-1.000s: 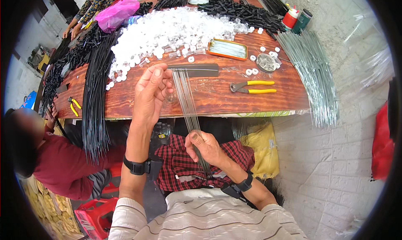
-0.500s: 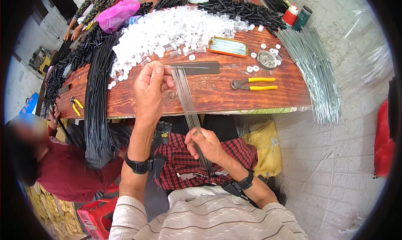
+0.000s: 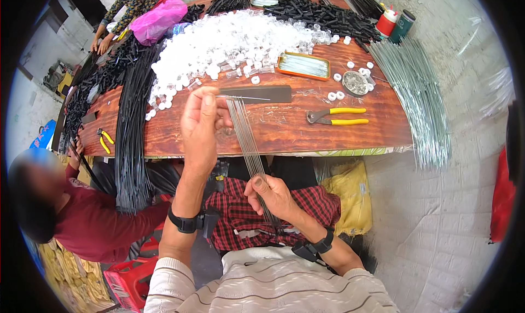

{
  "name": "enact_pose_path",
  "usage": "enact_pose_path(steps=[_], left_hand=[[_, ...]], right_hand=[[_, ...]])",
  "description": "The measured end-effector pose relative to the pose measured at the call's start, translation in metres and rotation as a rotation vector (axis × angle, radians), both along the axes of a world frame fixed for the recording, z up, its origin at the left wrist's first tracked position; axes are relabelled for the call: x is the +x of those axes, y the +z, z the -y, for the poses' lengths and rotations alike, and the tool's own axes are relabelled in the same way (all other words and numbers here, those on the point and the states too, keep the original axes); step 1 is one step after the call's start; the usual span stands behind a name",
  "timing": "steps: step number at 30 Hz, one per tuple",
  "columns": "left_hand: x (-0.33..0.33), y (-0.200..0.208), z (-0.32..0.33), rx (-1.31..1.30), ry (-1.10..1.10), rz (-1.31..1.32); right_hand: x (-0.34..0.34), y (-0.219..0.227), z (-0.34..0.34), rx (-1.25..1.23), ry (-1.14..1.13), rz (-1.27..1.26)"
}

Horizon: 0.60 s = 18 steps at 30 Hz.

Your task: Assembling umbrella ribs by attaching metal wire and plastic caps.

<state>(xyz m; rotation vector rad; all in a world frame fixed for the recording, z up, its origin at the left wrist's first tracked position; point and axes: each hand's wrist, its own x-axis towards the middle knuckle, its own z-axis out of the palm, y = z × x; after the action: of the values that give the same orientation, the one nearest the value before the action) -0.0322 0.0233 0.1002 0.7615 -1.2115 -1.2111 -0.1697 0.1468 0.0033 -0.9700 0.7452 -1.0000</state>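
Head view, looking down from the person's own eyes. Nearest, the right hand (image 3: 272, 195) sits low over the lap, fingers closed around the lower end of a thin bundle of metal wires (image 3: 249, 146). The bundle rises away from the body, tilted slightly left, with its upper end fanning apart over the near edge of the wooden table (image 3: 284, 128). The left hand (image 3: 201, 128) is raised above that edge, thumb and fingertips pinched at the fanned wire tips; whether it grips one wire or several cannot be told.

To do this well, it seems best to keep the lower grip firm so the bundle stays together, while the upper pinch separates only lightly.

Just beyond the tips lies a flat black strip (image 3: 257, 94). To the right, well apart, are yellow-handled pliers (image 3: 334, 116). Farther back spreads a heap of small white plastic caps (image 3: 229, 42), with an orange tray (image 3: 303, 66) beside it. Long silver rods (image 3: 415, 100) overhang the table's right edge, and black rods (image 3: 131, 132) drape off its left, where another person in a red sleeve (image 3: 104, 228) sits close. Open room is mainly to the right, above the lap.
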Motion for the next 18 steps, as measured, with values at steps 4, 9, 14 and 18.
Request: enact_pose_path(steps=[4,9,14,18], left_hand=[[-0.011,0.006,-0.009,0.056,-0.206,0.192],[-0.014,0.012,-0.009,-0.015,-0.336,0.276],[-0.025,0.011,-0.011,-0.092,-0.302,0.244],[-0.034,0.008,-0.015,-0.13,-0.261,0.2]], right_hand=[[0.0,0.001,0.003,0.026,0.027,0.009],[-0.001,0.004,0.005,0.035,0.032,0.066],[-0.007,0.014,0.006,0.038,0.043,0.101],[-0.012,0.017,0.006,0.018,0.027,0.035]])
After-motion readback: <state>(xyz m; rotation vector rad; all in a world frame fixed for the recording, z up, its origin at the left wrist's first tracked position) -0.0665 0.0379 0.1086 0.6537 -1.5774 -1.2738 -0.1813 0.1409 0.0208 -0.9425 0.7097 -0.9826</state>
